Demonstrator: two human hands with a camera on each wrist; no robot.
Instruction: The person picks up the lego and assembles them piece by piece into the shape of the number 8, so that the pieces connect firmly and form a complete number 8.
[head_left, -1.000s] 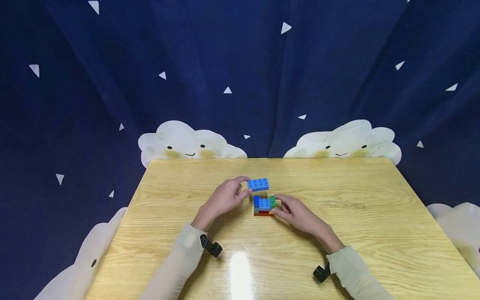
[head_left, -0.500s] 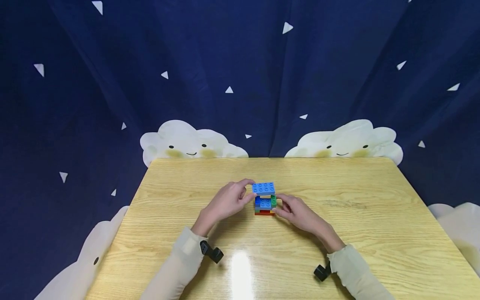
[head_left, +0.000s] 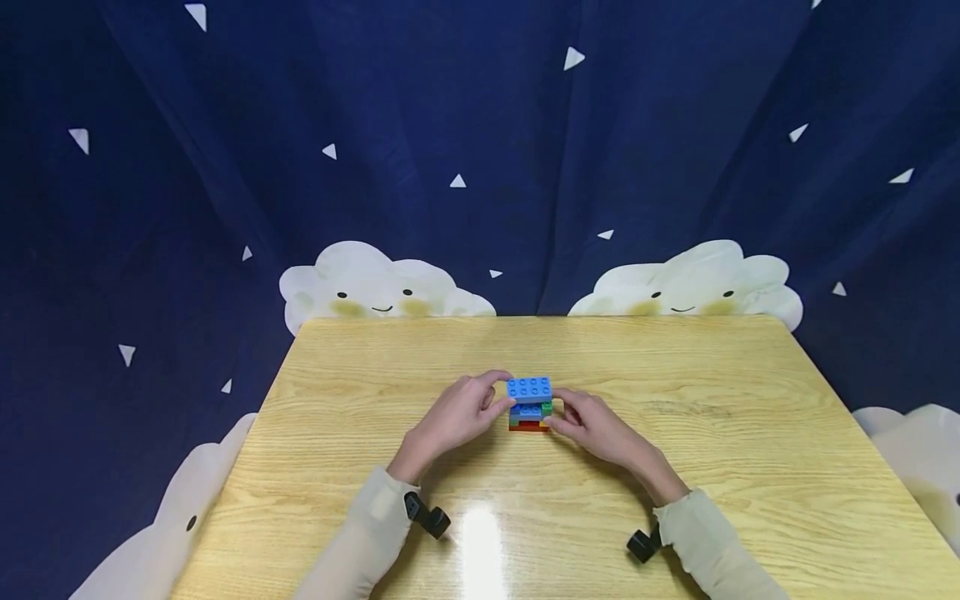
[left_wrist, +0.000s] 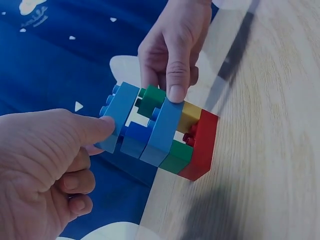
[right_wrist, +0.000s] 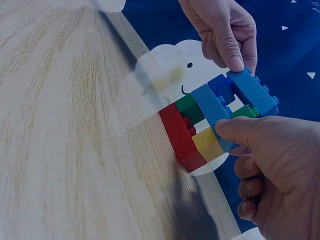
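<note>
A small brick stack stands mid-table on a red base, with yellow and green bricks and a light blue layer above. My left hand pinches a light blue 2x4 brick by its left end, directly on top of the stack over a dark blue brick and a green one. My right hand grips the stack's right side, thumb on the lower light blue layer. I cannot tell whether the top brick is fully seated.
The stack stands on a wooden table; a dark blue curtain with white clouds hangs behind it. Black wrist cameras sit on both sleeves. Nothing else lies on the table.
My left hand has carried the light blue brick right and down, from behind the stack onto its top. The right hand has stayed on the stack.
</note>
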